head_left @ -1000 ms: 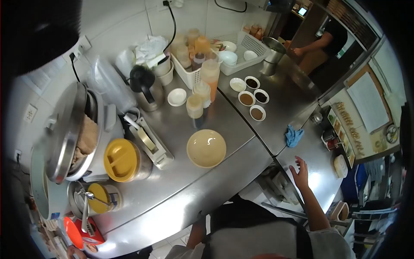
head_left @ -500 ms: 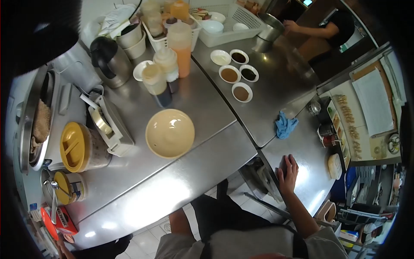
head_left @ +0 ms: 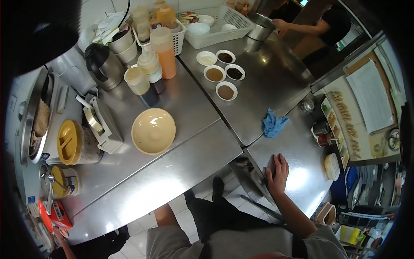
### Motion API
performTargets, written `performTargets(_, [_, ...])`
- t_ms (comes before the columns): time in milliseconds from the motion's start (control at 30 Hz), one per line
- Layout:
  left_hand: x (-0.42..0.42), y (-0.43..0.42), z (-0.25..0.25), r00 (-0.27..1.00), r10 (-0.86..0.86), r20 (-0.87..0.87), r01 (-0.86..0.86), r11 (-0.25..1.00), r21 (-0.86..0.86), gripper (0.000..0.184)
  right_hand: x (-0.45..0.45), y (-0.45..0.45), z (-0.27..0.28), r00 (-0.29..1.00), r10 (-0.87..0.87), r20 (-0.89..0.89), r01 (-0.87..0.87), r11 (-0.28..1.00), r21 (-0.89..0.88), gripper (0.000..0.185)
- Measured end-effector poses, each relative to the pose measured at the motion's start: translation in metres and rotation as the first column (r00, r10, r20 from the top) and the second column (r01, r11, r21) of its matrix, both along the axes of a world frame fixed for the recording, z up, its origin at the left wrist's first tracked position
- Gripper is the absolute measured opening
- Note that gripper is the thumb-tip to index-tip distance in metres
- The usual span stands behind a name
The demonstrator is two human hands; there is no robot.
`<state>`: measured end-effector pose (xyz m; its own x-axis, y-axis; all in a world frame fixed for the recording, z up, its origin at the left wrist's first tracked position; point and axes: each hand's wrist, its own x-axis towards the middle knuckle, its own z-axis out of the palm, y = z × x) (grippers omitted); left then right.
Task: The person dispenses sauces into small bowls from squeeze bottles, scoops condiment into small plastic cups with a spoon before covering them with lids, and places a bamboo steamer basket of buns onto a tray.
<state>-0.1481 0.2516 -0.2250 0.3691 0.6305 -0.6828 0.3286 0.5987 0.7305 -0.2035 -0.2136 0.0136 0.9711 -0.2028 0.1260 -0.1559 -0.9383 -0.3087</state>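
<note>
Head view: right hand (head_left: 278,172) lies spread on the counter (head_left: 297,146); left hand hidden, grip unknowable.

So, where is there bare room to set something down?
The counter is bare in front of the cream bowl, and between the five small dishes and the blue cloth, beyond the right hand. It is crowded around the squeeze bottles and jug.

five sauce dishes (head_left: 227,99), one beige bowl (head_left: 153,132), one blue cloth (head_left: 274,124)
</note>
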Motion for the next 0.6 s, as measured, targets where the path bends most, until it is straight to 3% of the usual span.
performTargets(600, [-0.024,-0.017,0.008,0.999,-0.05,0.009,0.05,0.999,0.002,0.026,-0.004,-0.005,0.001,0.999,-0.002,0.046,0.001,1.0,0.01,0.055])
